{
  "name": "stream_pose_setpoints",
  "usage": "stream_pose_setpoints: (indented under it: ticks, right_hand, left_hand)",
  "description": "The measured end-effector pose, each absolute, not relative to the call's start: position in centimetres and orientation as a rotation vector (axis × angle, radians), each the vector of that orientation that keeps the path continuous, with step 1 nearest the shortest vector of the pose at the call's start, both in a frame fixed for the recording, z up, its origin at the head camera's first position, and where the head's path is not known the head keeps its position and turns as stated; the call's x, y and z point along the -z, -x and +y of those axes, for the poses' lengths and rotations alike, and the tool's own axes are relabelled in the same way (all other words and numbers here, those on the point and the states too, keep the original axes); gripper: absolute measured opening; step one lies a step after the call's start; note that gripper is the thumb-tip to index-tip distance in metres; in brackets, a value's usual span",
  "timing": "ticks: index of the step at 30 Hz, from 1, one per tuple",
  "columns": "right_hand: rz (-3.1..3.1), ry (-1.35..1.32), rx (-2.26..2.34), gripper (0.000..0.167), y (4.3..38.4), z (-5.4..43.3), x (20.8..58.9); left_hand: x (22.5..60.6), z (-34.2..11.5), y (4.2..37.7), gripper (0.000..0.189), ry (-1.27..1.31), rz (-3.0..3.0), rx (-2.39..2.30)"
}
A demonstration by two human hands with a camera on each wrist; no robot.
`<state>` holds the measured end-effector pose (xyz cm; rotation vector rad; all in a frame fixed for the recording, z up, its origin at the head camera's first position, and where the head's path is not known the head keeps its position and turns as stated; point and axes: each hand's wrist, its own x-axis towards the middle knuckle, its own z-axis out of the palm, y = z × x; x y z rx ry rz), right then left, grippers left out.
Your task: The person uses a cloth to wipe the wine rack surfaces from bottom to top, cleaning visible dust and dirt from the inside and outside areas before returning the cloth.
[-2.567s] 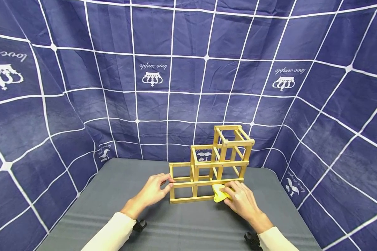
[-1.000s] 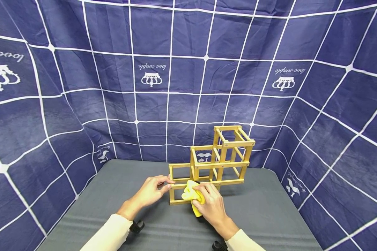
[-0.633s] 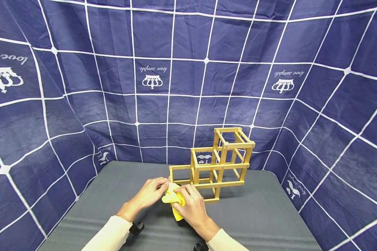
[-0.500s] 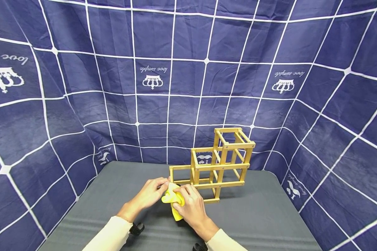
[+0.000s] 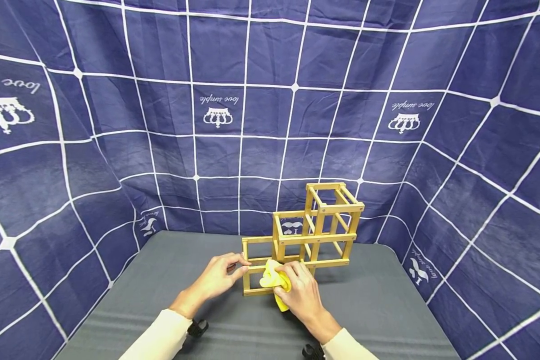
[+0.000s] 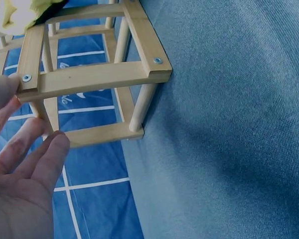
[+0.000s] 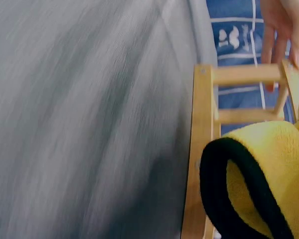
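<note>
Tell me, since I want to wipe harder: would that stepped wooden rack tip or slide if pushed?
The wooden rack looks light: thin slats, open cells. It would likely slide on the grey mat without bracing; the left hand holds its low end while the right hand presses the yellow cloth. Its tall column sits at one end, so a high push there might tip it.

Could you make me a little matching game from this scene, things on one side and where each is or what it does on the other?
Things:
1. left hand
2. right hand
3. cloth
4. rack

Places or states:
A. stands on the grey table
B. grips the yellow cloth
C. yellow, pressed against the rack's lower front bars
D. holds the rack's left end post

Pairs: 1-D, 2-B, 3-C, 4-A
</note>
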<state>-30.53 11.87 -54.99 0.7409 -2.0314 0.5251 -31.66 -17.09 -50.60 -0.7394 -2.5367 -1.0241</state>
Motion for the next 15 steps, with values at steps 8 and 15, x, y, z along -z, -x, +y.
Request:
stream_pose_setpoints:
  ticks: [8,15]
  right_hand:
    - [-1.971,-0.758,-0.496,0.056,31.5,16.9,55.2]
    - [-2.006,-0.71,-0.473,0.056,31.8,21.8,55.0]
  left_hand:
    - [50.9,-17.0,31.9,0.009,0.768,-2.519,1.018]
    - [50.7,-17.1,32.0,0.01,0.788,-2.511,0.98]
